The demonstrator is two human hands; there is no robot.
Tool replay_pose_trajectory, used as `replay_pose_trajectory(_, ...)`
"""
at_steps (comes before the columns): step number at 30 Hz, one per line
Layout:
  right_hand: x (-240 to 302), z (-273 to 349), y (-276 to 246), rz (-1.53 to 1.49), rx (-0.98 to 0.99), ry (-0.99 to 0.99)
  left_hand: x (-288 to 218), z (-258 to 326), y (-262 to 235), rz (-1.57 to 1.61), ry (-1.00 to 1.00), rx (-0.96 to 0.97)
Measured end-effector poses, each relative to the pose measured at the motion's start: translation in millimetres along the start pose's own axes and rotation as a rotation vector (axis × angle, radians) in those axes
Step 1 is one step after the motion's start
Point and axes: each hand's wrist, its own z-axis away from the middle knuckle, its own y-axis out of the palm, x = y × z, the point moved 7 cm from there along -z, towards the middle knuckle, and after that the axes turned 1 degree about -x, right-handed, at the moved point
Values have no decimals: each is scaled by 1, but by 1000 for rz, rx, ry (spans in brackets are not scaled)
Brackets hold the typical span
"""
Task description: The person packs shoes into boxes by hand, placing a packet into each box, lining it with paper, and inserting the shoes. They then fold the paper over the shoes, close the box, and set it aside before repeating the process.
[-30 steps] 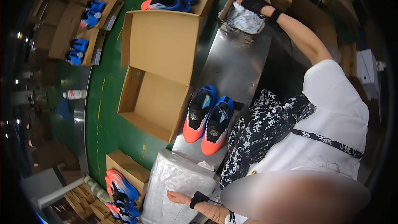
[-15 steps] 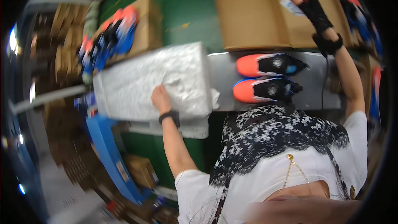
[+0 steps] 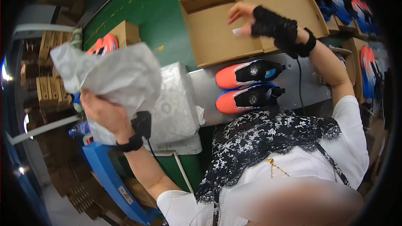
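Nearest me, a white T-shirt (image 3: 347, 134) and black floral lace apron (image 3: 251, 150) fill the lower edge, a smudged patch hiding part of them. I see the left hand (image 3: 104, 113) clenched on a crumpled, translucent white paper sheet (image 3: 121, 71), raised over a stack of wrapped white sheets (image 3: 173, 109); the paper hides some fingertips. Beside the stack, two coral, black and blue shoes (image 3: 251, 72) lie side by side on a grey metal bench (image 3: 203, 88). Above them I have the right hand (image 3: 268, 23), in a black fingerless glove, fingers curled; a tiny white slip (image 3: 237, 32) shows at its thumb, but I can't tell whether it's pinched. Behind is an open brown cardboard box (image 3: 213, 33), cut off at the top. Farther off, more shoes (image 3: 331, 0) fade into my dark rim.
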Motion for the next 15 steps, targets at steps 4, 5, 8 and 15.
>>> replay_pose_trajectory(4,61,25,34,46,1,-221,-21,21,121,-117,495,286)
replay_pose_trajectory(5,68,25,31,-55,-32,-194,-26,29,155,209,164,403)
replay_pose_trajectory(8,22,23,-17,-20,-321,87,-47,56,237,505,65,646)
replay_pose_trajectory(15,-75,111,-192,-768,-1100,-81,4,126,259,-477,752,906)
